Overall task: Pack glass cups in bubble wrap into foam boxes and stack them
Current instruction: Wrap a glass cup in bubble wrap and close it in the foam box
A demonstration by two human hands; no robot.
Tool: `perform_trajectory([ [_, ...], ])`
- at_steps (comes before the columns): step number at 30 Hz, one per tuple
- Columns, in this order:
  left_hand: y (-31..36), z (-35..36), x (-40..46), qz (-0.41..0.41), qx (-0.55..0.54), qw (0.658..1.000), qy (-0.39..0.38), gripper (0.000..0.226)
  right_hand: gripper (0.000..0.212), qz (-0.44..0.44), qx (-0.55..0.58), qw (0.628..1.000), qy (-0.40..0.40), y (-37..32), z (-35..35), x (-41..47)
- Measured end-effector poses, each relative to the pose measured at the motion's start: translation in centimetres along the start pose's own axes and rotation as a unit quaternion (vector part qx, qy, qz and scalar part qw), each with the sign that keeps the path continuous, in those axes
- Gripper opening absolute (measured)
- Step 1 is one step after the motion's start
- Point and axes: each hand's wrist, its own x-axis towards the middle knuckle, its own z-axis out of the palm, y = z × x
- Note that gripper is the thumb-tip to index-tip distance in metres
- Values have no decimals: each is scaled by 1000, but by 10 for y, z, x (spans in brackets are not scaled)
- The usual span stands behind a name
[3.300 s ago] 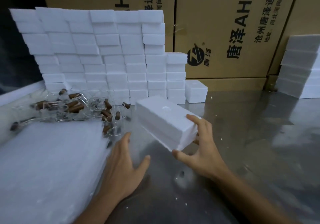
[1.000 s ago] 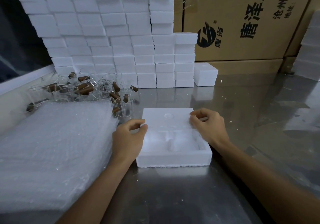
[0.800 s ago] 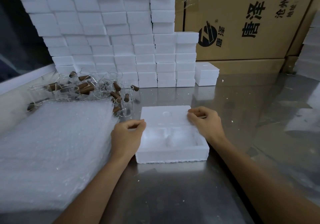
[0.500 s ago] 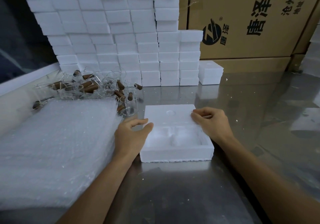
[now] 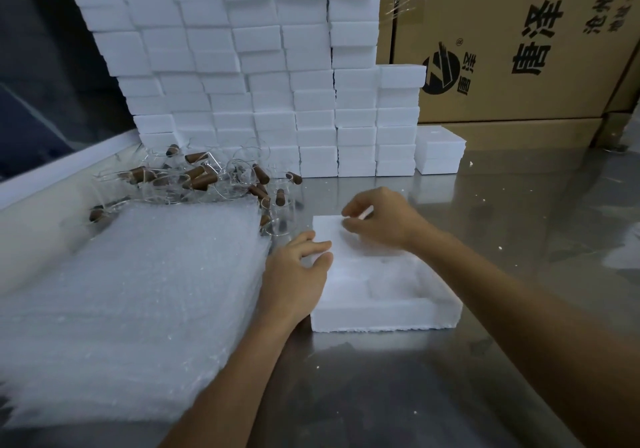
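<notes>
Right, my right hand (image 5: 377, 220) has its fingers (image 5: 349, 210) curled, pinching the far edge of the foam lid (image 5: 327, 231), which sits at the back of the open foam box (image 5: 384, 316). My left hand (image 5: 294, 274) has thumb and fingers loosely spread, pressing on the box's left rim beside the lid. The box lies flat on the steel bench (image 5: 398, 395), its moulded hollows showing and nothing in them. Just left of it, the bubble wrap stack (image 5: 131, 302); beyond that, near the box's far left corner, the heap of glass cups (image 5: 207, 180) with brown handles. Behind them rises the wall of stacked foam boxes (image 5: 263, 76), cardboard cartons (image 5: 519, 42) at the back. To my eye, the step is getting this lid fully clear. I'd say lift gently from the far edge, since foam snaps and sheds crumbs, and keep the left hand bracing so the base doesn't skid. Then a wrapped cup can go in; none is wrapped yet that I can see.
</notes>
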Motion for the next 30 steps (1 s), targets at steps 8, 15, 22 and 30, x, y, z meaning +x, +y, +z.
perform_trajectory([
  [8,-6,5,2,27,-16,999,17,19,56,-102,-112,986,-67,-49,52,67],
  [15,-8,7,1,26,-12,999,26,23,18,-99,-185,970,-125,-60,75,85],
  [22,-5,4,0,30,-8,1000,3,24,17,-87,-100,989,-59,-61,38,66],
  [30,1,1,-2,-3,-8,1000,3,23,8,-76,34,995,62,-33,-23,-42],
])
